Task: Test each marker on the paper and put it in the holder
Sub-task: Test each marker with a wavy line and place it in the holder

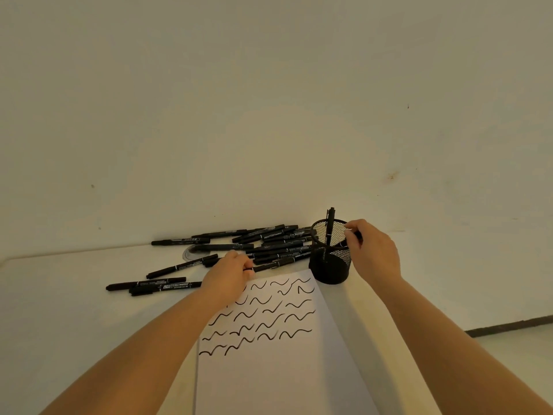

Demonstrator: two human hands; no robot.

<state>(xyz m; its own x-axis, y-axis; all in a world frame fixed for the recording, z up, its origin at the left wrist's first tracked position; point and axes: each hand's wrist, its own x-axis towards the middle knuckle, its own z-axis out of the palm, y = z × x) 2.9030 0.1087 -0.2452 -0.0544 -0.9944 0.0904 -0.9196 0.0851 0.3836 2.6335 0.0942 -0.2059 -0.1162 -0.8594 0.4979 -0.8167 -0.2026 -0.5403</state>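
The right hand (372,250) pinches a marker (352,238) at the rim of the black mesh holder (329,265), where another marker (330,229) stands upright. Left of the holder, the left hand (229,274) grips a lying marker (275,264) beside the loose pile (269,238), just beyond the squiggled paper (275,339) on the table (74,295).

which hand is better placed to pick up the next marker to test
Left. The left hand already pinches a marker at the pile's near edge, while the right hand is busy at the mesh holder.
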